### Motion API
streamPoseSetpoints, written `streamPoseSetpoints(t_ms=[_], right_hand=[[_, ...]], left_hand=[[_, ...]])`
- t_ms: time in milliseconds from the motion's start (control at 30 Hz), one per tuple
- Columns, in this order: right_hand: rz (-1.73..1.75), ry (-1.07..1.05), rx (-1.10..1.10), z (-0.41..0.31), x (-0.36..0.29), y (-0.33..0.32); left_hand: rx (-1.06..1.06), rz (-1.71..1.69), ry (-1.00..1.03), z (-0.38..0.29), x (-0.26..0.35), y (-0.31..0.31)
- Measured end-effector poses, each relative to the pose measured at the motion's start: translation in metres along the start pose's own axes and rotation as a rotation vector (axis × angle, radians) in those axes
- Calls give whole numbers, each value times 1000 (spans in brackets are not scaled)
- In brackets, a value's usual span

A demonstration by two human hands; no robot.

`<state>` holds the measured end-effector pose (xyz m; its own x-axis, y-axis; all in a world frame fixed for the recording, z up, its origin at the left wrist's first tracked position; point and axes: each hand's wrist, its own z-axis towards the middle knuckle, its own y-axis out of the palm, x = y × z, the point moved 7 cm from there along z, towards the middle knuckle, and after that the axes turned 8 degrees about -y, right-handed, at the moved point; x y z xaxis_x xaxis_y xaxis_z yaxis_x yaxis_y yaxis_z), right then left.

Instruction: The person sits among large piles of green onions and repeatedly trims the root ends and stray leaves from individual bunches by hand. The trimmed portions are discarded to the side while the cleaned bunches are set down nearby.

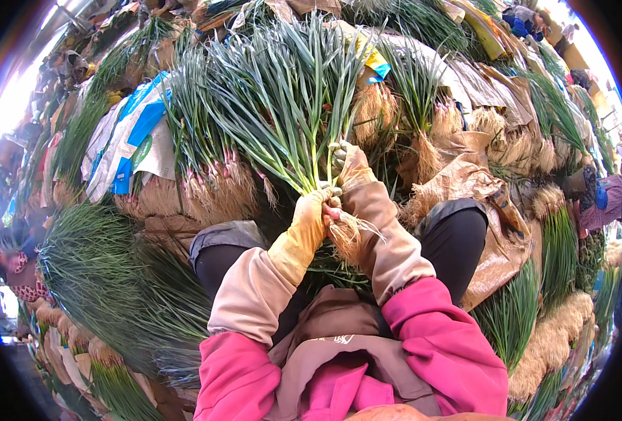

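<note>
A small bunch of green garlic plants (pixel 290 121), with flat leaves fanning away from me, is gripped near its base by my left hand (pixel 311 210) in a yellowed glove. Pinkish bulbs and pale stringy roots (pixel 345 237) stick out below that hand. My right hand (pixel 342 160), gloved too, is curled against the pale stalks on the bunch's right side, just above the left hand. Its fingers look closed on a stalk, partly hidden by the sleeve and leaves. Beyond, more rooted garlic plants (pixel 219 179) lie side by side, bulbs towards me.
A large pile of green leaves (pixel 95 263) lies left. White and blue sacking (pixel 137 131) covers plants at the far left. A crumpled brown woven sack (pixel 492 252) lies beside my right knee (pixel 455 247). Bundles with matted roots (pixel 547 342) stand right. Other people sit around the edges.
</note>
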<state>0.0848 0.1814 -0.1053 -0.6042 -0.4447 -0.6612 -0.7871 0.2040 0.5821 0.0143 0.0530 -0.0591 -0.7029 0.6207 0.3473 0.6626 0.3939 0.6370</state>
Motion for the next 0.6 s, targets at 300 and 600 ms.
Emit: streamPoseSetpoints(t_ms=[300,600], right_hand=[[-72,-59,-391,-14,13,-46],[-1239,-398,10,9,-68,-9]], left_hand=[[-412,-2,232,-99,53,60],[-267,-69,246,-62,61,25]])
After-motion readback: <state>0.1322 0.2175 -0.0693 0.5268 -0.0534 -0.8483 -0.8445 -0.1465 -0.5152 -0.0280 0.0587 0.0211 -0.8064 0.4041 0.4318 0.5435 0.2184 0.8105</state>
